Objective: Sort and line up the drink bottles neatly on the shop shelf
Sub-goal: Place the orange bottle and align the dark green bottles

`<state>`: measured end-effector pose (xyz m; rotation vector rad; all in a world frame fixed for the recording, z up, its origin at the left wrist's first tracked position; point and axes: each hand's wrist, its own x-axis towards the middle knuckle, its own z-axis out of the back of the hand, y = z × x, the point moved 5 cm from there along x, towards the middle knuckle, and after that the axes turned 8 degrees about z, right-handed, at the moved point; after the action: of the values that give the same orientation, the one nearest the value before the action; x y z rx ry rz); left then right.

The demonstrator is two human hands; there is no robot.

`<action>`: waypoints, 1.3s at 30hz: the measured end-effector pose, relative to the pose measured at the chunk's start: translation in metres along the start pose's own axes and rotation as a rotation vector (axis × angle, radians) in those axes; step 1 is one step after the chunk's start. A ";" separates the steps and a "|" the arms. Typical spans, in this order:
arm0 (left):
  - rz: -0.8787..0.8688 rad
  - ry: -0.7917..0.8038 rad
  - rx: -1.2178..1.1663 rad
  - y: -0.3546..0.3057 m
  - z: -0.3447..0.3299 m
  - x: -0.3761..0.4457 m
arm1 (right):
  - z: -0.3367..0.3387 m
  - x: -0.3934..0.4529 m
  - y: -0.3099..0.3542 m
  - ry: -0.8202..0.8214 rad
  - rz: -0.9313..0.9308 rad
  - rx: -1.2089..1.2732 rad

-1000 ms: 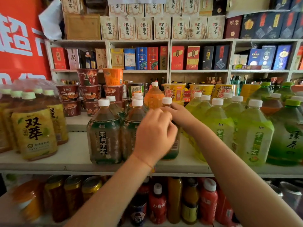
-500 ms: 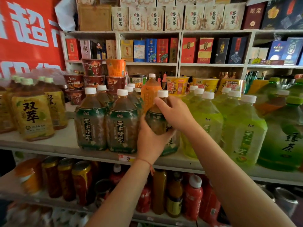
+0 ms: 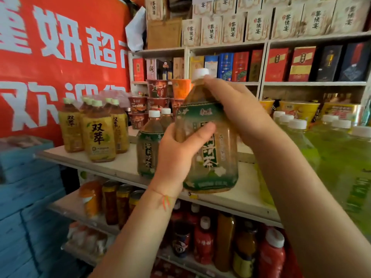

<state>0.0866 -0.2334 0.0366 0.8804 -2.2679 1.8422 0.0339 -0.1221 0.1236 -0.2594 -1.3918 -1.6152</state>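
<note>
Both hands hold a big jasmine tea bottle with a green label and white cap, lifted off the shelf and tilted slightly left. My left hand grips its lower body from the left, thumb across the label. My right hand wraps its shoulder and neck from the right. Two more jasmine tea bottles stand on the shelf just behind my left hand. Yellow-labelled tea bottles stand in a cluster further left. Light green tea bottles fill the shelf at right.
Stacked instant noodle cups stand behind the bottles. Boxed liquor fills the back wall shelves. The lower shelf holds jars and small red and orange bottles. Blue cartons are stacked at left under a red banner.
The jasmine tea bottle has been lifted off the shelf and drawn towards me, both hands still on it. The view has swung to the left.
</note>
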 end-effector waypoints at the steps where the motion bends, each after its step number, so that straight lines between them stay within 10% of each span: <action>1: -0.001 0.005 -0.020 -0.006 0.014 0.002 | -0.009 0.005 -0.001 -0.009 0.012 -0.026; 12: 0.001 -0.302 0.125 -0.027 0.221 0.066 | -0.133 0.101 -0.034 0.076 0.059 -0.563; 31: 0.413 0.322 0.159 0.101 0.238 0.245 | -0.198 0.242 -0.124 0.706 -0.340 -1.144; 39: 0.430 0.351 0.282 0.104 0.195 0.259 | -0.149 0.252 -0.142 0.581 -0.449 -1.085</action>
<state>-0.1234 -0.4991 0.0014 0.0613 -2.1201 2.3084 -0.1447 -0.3929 0.1544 -0.0701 -0.0306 -2.4459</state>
